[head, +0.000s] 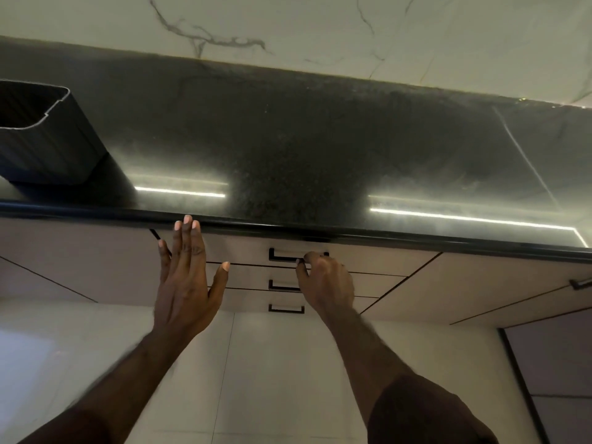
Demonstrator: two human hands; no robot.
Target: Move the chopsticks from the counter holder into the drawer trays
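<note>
A dark ribbed holder (48,136) stands on the black counter (288,149) at the far left; its inside is dark and no chopsticks show. Below the counter edge is a stack of three closed drawers. My right hand (323,280) is curled around the right end of the top drawer's black handle (285,256). My left hand (185,274) is spread flat, fingers apart, against the top drawer front just left of the handle, fingertips near the counter edge. The drawer trays are hidden.
Two more drawer handles (283,285) (286,309) sit below the top one. Cabinet doors flank the drawers, with another handle (579,283) at the far right. A marble wall (320,27) rises behind the counter. Pale floor tiles (272,379) lie below.
</note>
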